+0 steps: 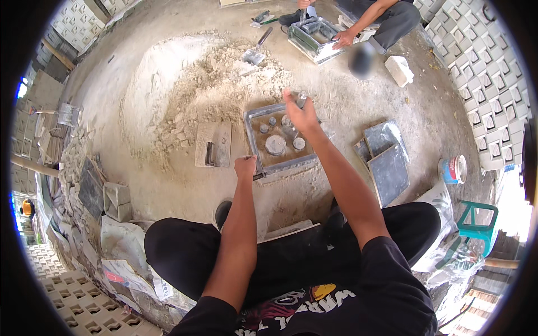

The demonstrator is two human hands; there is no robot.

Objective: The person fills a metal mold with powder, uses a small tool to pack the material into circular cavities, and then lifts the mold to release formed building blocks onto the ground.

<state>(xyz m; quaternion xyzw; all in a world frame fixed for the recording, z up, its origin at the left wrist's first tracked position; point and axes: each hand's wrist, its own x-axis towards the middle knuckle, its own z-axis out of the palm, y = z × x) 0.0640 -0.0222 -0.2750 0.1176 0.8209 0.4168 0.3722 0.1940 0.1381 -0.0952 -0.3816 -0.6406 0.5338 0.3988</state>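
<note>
A square metal mould frame [253,137] lies on the sandy ground in front of me, with several round grey inserts [275,144] standing inside it. My left hand [245,167] is closed on the frame's near left corner. My right hand [301,112] is raised over the frame's far right side and grips a small grey cylindrical piece [301,99].
A flat float with a handle [213,144] lies left of the mould beside a large heap of sand mix [190,84] holding a trowel [256,51]. Grey square plates [385,159] lie to the right. Another person [367,22] works at a second mould [314,38]. Stacked blocks line both sides.
</note>
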